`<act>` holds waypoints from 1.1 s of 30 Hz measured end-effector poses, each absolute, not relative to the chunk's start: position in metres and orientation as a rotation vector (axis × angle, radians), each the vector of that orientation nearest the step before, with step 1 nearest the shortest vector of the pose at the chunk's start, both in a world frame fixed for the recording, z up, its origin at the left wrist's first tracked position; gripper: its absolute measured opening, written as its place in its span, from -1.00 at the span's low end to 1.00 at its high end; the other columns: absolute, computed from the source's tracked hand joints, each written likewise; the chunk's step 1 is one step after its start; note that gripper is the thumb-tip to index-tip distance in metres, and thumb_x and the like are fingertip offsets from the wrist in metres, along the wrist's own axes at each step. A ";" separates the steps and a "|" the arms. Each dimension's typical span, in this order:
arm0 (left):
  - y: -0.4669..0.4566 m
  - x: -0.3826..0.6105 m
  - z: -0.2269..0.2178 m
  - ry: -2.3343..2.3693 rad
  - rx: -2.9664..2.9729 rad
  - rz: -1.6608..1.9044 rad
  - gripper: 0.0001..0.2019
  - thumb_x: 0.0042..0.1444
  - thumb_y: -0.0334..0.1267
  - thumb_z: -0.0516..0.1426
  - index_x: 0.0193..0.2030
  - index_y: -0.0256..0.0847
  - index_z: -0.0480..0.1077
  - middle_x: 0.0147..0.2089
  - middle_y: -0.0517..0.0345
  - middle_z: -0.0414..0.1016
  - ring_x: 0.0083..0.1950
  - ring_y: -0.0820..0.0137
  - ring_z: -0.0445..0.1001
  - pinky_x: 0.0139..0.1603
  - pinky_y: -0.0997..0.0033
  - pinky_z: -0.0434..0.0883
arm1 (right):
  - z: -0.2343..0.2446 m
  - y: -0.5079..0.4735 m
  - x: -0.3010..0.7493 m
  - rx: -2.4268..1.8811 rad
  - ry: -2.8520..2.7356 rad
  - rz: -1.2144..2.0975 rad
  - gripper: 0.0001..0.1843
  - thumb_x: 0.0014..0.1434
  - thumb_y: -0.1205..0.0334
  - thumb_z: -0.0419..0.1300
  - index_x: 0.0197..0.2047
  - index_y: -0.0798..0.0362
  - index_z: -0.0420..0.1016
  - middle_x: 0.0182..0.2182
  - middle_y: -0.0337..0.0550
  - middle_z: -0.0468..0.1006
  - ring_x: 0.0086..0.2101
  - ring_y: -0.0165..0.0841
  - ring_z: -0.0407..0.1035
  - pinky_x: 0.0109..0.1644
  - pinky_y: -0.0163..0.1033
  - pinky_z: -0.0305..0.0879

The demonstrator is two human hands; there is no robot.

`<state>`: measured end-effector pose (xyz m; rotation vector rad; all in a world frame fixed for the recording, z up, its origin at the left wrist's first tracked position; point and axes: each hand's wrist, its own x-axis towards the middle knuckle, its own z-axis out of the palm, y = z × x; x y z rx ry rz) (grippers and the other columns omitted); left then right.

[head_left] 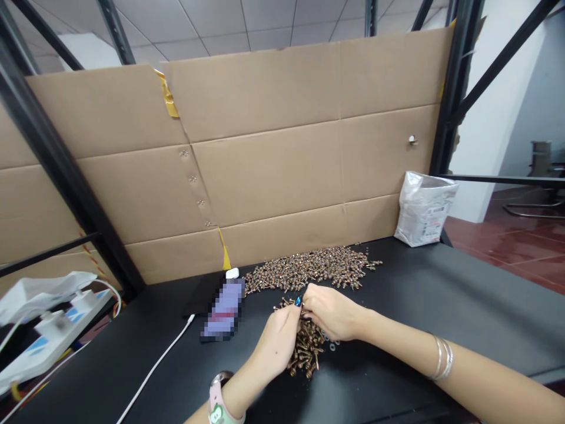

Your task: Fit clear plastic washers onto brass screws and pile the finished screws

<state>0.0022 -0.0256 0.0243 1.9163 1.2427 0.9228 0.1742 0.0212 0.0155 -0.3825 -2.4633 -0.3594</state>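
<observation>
Screws point(306, 347) — heaped right under both hands point(279, 341) point(331, 312)

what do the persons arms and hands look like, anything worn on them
Both arms are bare, with no sleeves or gloves. The left hand has a pale pink wrist strap with a small printed figure at the wrist. The right hand has thin silver bangles on the forearm near the wrist.
</observation>
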 end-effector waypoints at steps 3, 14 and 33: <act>-0.030 0.004 0.029 1.211 1.952 0.960 -0.69 0.24 -0.07 -0.16 -0.42 -0.19 0.14 -0.45 0.26 0.20 -0.39 0.45 0.15 -0.35 0.47 0.13 | 0.016 0.022 0.176 -0.384 -2.436 -0.329 -0.90 0.22 0.39 -0.11 -0.29 0.09 0.18 -0.41 -0.07 0.33 -0.40 -0.30 0.13 -0.35 -0.21 0.15; -0.021 -0.003 0.022 1.466 2.207 0.856 -0.79 0.21 -0.22 -0.15 -0.45 -0.16 0.07 -0.45 0.26 0.20 -0.39 0.42 0.20 -0.36 0.46 0.12 | 0.033 0.024 0.197 -0.489 -2.426 -0.100 -0.76 0.15 0.26 0.06 -0.10 0.13 0.24 -0.23 0.02 0.37 -0.23 -0.22 0.22 -0.15 -0.11 0.24; -0.042 0.004 0.030 1.192 2.604 0.757 -0.43 -0.18 0.02 0.27 -0.05 -0.12 0.22 -0.03 0.06 0.20 0.00 0.18 0.18 -0.01 0.19 0.17 | -0.009 0.123 0.270 -1.279 -2.178 -0.067 -0.89 0.05 0.21 0.22 -0.32 0.04 0.49 -0.29 -0.04 0.44 -0.17 -0.17 0.23 -0.08 -0.13 0.12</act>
